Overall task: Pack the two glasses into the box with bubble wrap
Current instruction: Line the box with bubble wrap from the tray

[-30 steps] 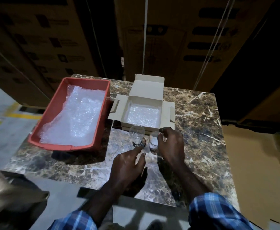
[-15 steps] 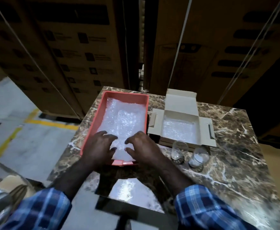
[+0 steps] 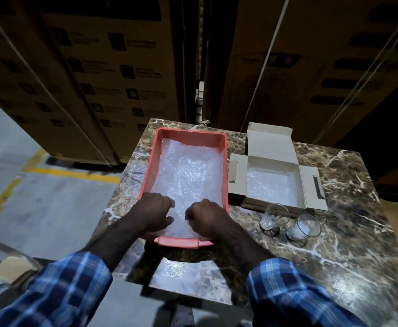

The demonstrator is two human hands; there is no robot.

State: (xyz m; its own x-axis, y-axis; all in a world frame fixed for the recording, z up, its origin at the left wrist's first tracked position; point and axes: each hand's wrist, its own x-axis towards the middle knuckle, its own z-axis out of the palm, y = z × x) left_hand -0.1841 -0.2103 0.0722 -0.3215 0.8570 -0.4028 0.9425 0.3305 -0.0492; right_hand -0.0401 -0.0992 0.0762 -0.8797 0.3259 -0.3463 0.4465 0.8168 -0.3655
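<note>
Both hands work at the near end of the red plastic tray (image 3: pixel 225 161) on the marble table (image 3: pixel 349 251). The left hand (image 3: pixel 154 212) and right hand (image 3: pixel 206 219) each have fingers curled into the bubble wrap (image 3: pixel 188 171) that fills the tray, apparently grasping its near edge; the fingertips are hidden. To the right of the tray sits the open cardboard box (image 3: pixel 271 140), flaps spread, a bubble wrap lining (image 3: pixel 272 186) on its floor. Two empty glasses stand upright just near of the box: left glass (image 3: pixel 273 219), right glass (image 3: pixel 303 226), close together.
</note>
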